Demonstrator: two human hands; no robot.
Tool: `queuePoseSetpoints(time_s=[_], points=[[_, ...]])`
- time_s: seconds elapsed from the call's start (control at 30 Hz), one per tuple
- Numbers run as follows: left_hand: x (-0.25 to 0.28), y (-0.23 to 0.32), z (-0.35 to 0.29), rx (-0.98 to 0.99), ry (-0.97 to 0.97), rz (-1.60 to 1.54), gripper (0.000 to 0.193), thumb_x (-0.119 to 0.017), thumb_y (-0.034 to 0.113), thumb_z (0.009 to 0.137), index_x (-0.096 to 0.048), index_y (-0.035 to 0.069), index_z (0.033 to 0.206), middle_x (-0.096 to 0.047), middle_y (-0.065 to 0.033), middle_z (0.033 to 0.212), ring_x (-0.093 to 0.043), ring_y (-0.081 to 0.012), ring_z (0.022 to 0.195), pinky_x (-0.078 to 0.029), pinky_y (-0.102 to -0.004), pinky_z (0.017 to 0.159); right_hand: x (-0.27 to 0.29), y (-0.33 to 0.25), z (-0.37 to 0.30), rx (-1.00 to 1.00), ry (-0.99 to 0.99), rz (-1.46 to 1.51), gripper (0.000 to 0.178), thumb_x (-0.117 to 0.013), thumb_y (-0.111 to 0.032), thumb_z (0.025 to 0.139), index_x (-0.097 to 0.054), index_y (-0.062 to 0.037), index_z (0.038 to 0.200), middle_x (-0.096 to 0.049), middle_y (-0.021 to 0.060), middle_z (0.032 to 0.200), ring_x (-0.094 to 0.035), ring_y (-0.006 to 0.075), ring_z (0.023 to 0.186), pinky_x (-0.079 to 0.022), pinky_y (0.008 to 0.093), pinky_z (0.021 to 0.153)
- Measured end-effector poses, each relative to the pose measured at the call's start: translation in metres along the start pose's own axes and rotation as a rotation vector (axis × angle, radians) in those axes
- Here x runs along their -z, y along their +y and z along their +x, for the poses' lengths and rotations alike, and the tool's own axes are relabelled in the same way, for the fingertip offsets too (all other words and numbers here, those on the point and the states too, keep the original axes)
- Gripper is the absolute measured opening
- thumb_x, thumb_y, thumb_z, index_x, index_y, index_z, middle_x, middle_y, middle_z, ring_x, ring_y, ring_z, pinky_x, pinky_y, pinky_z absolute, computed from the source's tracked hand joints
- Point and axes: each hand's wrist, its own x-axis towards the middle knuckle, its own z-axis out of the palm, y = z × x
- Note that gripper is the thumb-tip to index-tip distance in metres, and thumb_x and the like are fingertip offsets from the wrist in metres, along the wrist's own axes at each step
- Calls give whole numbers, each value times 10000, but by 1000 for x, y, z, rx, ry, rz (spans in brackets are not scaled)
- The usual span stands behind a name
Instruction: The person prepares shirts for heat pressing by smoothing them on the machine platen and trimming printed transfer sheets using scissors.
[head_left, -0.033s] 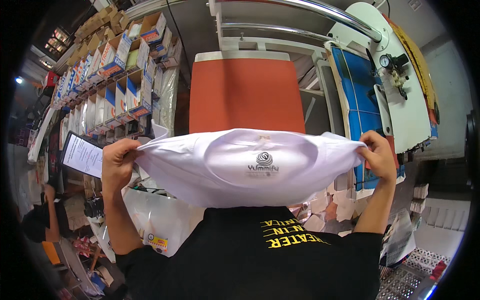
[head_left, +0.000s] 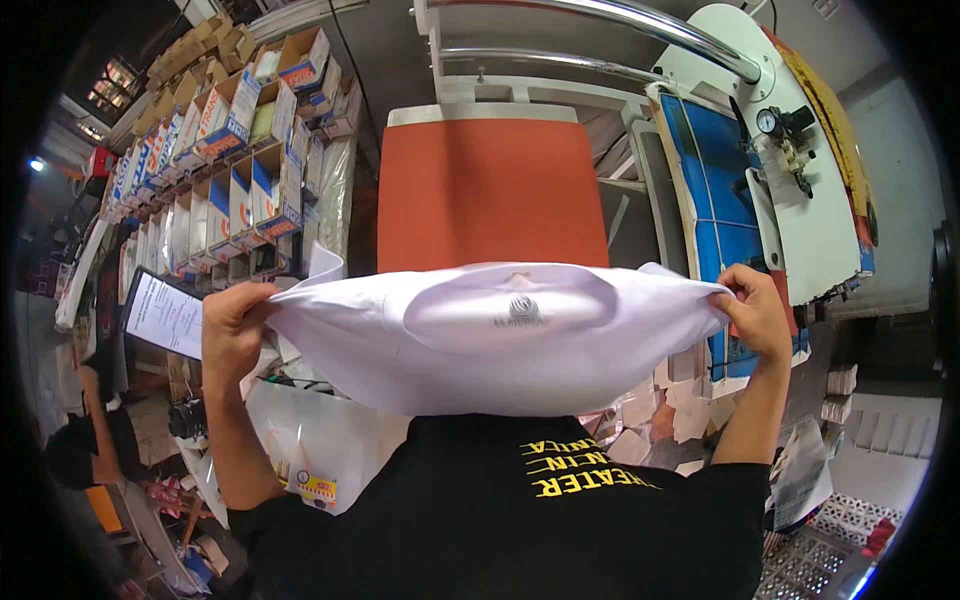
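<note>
1. Your left hand pinches one upper corner of the white T-shirt; your right hand pinches the opposite corner.
2. The T-shirt hangs spread between your fingers, its neckline gaping midway, a dark print inside the collar.
3. It looks light, soft and limp, likely to sag or crease if one grip slackens; those corners seem good holds, well clear of the print.
4. Beyond your fingers, centred between them, lies an orange-red press pad; past your left fingers stand cardboard boxes.
</note>
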Motion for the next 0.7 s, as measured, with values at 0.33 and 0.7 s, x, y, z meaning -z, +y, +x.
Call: queuePoseSetpoints(time_s=[0.33,0.7], points=[[32,-5,-17,65,84,-236,207,-608,-122,770,-689,-39,942,-673,-60,898,-620,-132,824,-485,-254,760,36,-21,-40,130,175,64,51,-596,14,802,-609,28,849,-572,34,800,-531,121,760,-423,249,699],[26,-43,262,71,20,208,214,-696,81,790,-722,-31,971,-710,-63,806,-639,-132,706,-504,-270,639,43,-3,272,-71,251,-347,218,-676,-133,798,-730,-18,974,-690,49,821,-609,168,704,-484,321,628]])
